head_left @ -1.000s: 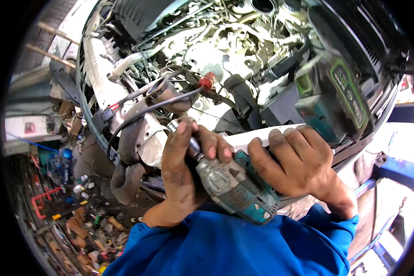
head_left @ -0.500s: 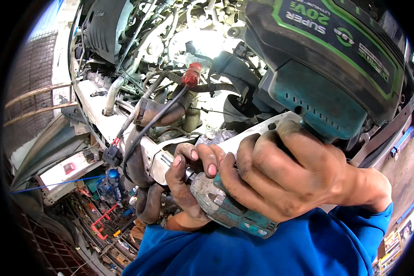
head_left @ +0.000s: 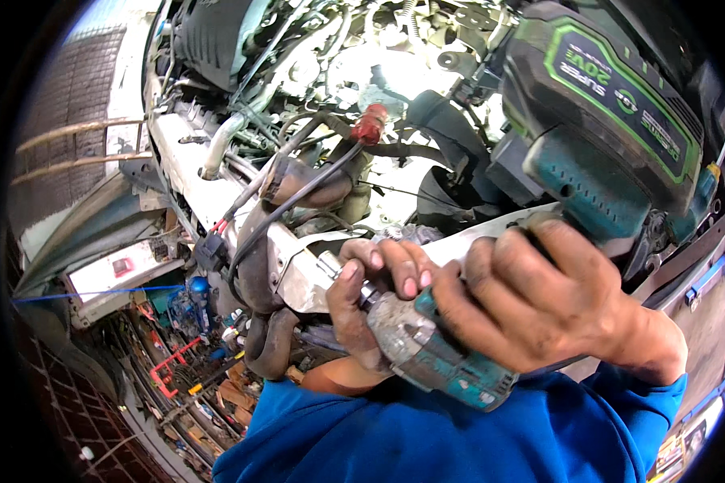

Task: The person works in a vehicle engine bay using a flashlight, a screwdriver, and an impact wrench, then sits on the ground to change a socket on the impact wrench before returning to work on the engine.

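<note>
My right hand point(head_left: 540, 294) is wrapped round the handle of a teal and grey cordless impact wrench point(head_left: 451, 366). Its large black and green battery pack point(head_left: 612, 105) points up and away at the upper right. At the tool's nose, the thumb and fingers of my left hand point(head_left: 358, 310) curl round the front end. A shiny metal socket point(head_left: 329, 264) sticks out between them, overlapping the end of a white metal crossbar point(head_left: 298, 270) in the picture; I cannot tell whether they touch. My right palm and much of the handle are hidden.
Beyond my hands lies an open engine bay with a thick black hose point(head_left: 258, 274), cables and a red-wrapped connector point(head_left: 370, 125). A black plastic cover point(head_left: 217, 40) sits at the far left. Tools and scrap point(head_left: 193, 362) litter the ground at lower left.
The impact wrench and both hands have shifted slightly right, away from the crossbar's end. More of the socket now shows past my left thumb. The whole view has shifted a little.
</note>
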Tool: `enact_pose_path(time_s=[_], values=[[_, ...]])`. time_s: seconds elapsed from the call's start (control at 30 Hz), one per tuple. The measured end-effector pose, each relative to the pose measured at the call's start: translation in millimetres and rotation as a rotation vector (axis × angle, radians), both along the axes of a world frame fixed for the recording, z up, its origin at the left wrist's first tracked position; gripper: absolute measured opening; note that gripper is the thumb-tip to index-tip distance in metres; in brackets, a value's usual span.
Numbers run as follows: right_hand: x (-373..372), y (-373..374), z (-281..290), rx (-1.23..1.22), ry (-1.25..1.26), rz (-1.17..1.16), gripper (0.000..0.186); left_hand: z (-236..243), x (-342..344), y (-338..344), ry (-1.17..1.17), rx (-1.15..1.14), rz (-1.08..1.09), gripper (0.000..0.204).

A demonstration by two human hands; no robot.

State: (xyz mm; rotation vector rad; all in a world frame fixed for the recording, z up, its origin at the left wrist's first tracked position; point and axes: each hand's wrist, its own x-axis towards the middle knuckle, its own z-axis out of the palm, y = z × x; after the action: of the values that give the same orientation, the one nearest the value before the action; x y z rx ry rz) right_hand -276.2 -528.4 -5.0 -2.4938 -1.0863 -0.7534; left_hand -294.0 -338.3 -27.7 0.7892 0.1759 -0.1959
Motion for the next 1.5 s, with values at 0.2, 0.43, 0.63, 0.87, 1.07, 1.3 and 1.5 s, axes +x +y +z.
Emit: enact_pose_path(time_s=[0.2, 0.43, 0.63, 0.87, 1.07, 1.3, 1.5], values=[[4, 7, 3, -0.024, -0.046, 0.019, 0.031, -1, 4, 1, -0.045, -0.028, 0.011, 0.022], [8, 13, 8, -0.142, -0.044, 0.067, 0.031, 2, 1, 5, 0.064, -0.081, 0.04, 0.021], [6, 14, 10, -0.174, -0.044, 0.066, 0.033, 2, 0, 7, 0.057, -0.066, 0.036, 0.022], [7, 11, 9, -0.163, -0.057, 0.086, 0.033, 5, -3, 6, 0.08, -0.069, 0.059, 0.021], [7, 10, 9, -0.134, -0.05, 0.071, 0.028, 3, 1, 5, 0.064, -0.045, 0.065, 0.02], [9, 8, 2, -0.082, -0.098, 0.069, 0.025, 5, 0, 4, 0.027, -0.129, 0.046, 0.021], [9, 5, -2, -0.041, -0.103, 0.082, 0.029, 5, 1, 3, 0.006, -0.058, 0.017, 0.021]])
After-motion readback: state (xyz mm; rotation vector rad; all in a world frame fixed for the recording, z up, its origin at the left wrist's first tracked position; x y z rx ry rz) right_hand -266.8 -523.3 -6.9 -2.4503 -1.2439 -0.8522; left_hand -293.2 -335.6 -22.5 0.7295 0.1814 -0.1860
